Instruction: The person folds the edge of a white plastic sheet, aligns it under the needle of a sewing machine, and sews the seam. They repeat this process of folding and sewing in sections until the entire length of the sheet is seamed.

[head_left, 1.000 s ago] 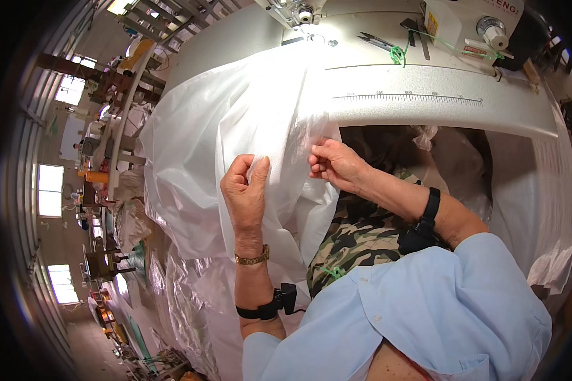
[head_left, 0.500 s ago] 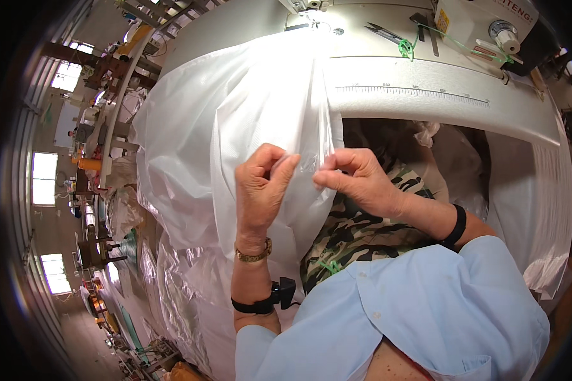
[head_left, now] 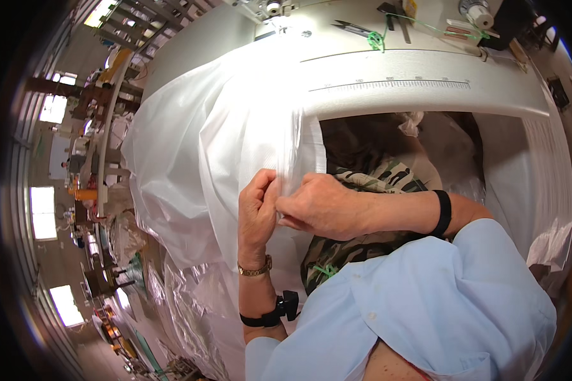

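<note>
A large sheet of thin white fabric [head_left: 171, 149] hangs over the table's front edge and runs up to the lit sewing machine foot [head_left: 281, 26]. My left hand [head_left: 257, 209] is closed, pinching the fabric at a narrow gathered strip. Right beside it, my right hand [head_left: 324, 206] is also closed on that strip, its back turned up. The two hands nearly touch, with the pinched edge mostly hidden between the fingers. Above them, the fabric runs in tight folds toward the machine.
On the sewing table [head_left: 235, 38] lie thread snips [head_left: 353, 29] and tangled green thread [head_left: 375, 42] behind a printed ruler scale [head_left: 394, 83]. White layered sheets [head_left: 543, 184] hang at the right. Crumpled clear plastic [head_left: 178, 305] lies at the lower left.
My right hand has moved left and down, turned over, and come against my left hand. My left hand has closed in on the strip. The view has shifted slightly.
</note>
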The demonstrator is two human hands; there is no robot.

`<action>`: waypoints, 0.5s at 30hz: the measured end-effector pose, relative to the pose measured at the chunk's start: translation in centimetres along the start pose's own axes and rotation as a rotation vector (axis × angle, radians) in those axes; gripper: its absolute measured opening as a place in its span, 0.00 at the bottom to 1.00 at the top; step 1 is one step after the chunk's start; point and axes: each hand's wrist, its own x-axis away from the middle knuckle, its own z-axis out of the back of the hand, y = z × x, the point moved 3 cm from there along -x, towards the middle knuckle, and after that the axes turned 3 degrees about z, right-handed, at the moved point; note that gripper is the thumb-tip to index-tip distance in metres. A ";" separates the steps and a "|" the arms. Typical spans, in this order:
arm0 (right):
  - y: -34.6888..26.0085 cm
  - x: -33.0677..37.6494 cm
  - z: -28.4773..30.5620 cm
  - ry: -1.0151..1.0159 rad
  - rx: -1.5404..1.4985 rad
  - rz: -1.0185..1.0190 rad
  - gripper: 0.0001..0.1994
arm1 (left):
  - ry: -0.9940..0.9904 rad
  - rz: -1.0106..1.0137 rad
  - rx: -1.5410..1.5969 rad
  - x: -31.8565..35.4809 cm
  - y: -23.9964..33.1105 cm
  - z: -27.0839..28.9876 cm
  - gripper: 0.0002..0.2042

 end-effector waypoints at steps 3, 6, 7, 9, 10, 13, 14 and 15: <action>-0.1 -0.3 -0.7 -0.139 0.079 0.041 0.09 | 0.036 0.056 0.102 0.0 0.1 0.1 0.10; -0.2 -0.3 -0.9 -0.108 0.231 0.153 0.09 | 0.036 0.117 0.271 -0.1 0.0 0.1 0.12; -0.1 -0.2 -1.0 -0.169 0.259 0.215 0.10 | 0.054 0.098 0.219 -0.2 0.1 0.2 0.10; 0.4 -0.2 -0.4 -0.018 0.149 0.250 0.10 | 0.102 0.055 0.134 -0.5 0.4 0.6 0.09; 0.8 -0.4 0.1 0.109 0.051 0.290 0.11 | 0.164 0.016 0.046 -0.7 0.7 1.1 0.08; 3.6 -1.3 1.7 0.583 -0.167 -0.027 0.11 | 0.253 -0.092 -0.015 -0.8 2.0 2.3 0.06; 4.8 -1.8 1.9 0.908 -0.327 -0.176 0.12 | 0.293 -0.138 -0.060 -0.8 2.6 2.8 0.06; 5.1 -2.9 1.4 0.931 -0.325 -0.166 0.12 | 0.305 -0.158 -0.070 -0.9 3.2 3.4 0.06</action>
